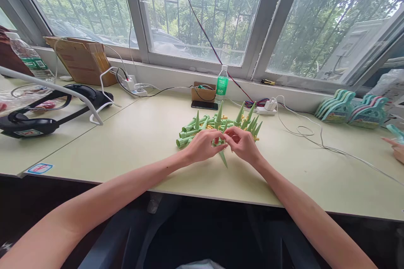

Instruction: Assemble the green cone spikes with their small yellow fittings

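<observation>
My left hand (206,145) and my right hand (243,143) meet fingertip to fingertip over the front of a pile of green plastic parts. A pale green pointed spike (223,159) sticks out below the left thumb, tip towards me, its wide end hidden by the fingers. Thumb and fingers of the left hand close around that end, where a bit of red shows. The right fingers are pinched together beside it; what they hold is too small to make out. Behind lie green tubes (184,141), several upright green cones (239,114) and small yellow pieces.
A black phone (204,105), a small open carton (203,92) and a green-labelled bottle (222,82) stand behind the pile. Left is a black headset (28,115); right are a white cable (322,134) and teal plastic items (336,107). Another person's hand (396,149) shows at the right edge.
</observation>
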